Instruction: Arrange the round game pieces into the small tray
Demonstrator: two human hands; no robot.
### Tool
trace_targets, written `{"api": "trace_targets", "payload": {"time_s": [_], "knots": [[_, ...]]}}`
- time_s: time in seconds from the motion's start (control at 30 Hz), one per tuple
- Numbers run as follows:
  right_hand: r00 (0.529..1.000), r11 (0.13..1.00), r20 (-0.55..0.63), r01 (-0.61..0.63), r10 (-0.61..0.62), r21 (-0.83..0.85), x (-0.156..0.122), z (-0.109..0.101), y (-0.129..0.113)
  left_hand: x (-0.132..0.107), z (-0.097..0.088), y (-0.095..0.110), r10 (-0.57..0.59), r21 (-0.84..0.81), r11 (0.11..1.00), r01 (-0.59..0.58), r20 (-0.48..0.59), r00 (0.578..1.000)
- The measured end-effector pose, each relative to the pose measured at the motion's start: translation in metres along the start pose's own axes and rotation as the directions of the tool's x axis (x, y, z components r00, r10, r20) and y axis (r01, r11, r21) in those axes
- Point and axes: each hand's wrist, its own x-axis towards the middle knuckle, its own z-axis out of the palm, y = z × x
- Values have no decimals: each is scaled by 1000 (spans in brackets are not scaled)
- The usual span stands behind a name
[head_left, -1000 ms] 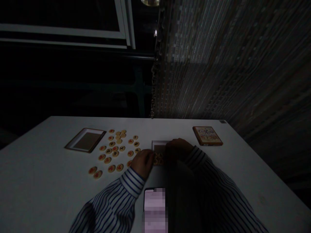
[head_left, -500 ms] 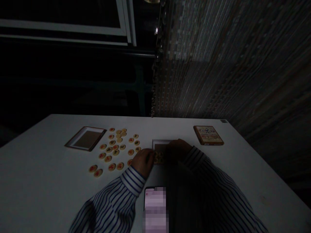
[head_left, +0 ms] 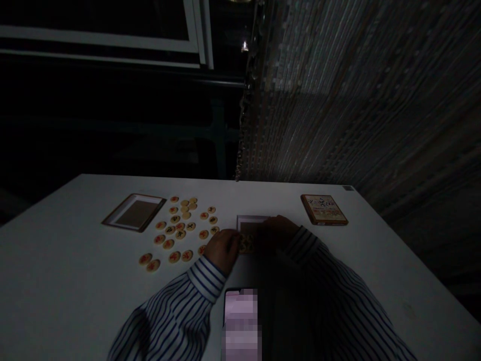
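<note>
"Two striped sleeves, blue on white, reach up from the bottom edge: my left sleeve (head_left: 176, 316) and my right sleeve (head_left: 338, 291). Between them lies a phone (head_left: 240, 316), its screen lit pale pink and blurred into blocks."

"And your hands?"

"My left hand (head_left: 222, 249) is bent with fingers curled, at the left side of a small open box (head_left: 248, 219). I cannot tell whether those fingers grip anything. My right hand (head_left: 280, 230) reaches over the right part of the same box, in deep shadow; whether it is open or closed, I cannot tell."

"What is in the box?"

"Round pieces with dark markings (head_left: 247, 243) lie together in its near part. Behind them, some brown floor shows. My right hand covers the rest."

"What is around it?"

"To the left, loose round pieces (head_left: 180, 234) are scattered, most marked in red or black, a few with plain faces up. Farther left sits a shallow open tray (head_left: 136, 214) with a brown floor. Well to the right is a closed box with a printed top (head_left: 324, 209). All rest on a white table (head_left: 75, 286)."

"Beyond that?"

"A strand curtain (head_left: 338, 90) on the right and a pale window frame (head_left: 112, 40) at upper left, amid darkness."
</note>
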Motion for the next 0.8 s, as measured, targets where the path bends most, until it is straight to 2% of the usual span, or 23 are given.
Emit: {"api": "trace_targets", "payload": {"time_s": [0.37, 0.53, 0.8], "knots": [[999, 1000, 46, -2, 3, -25, -1, -7, -4, 0, 1, -2, 28, 39, 999, -27, -27, 999], [998, 1000, 60, 5, -5, -10, 0, -3, -1, 1, 2, -4, 42, 53, 998, -40, -33, 999], [999, 999, 12, 31, -31, -36, 0, 3, 1, 0, 1, -4, 48, 51, 998, -46, -35, 998]]}}
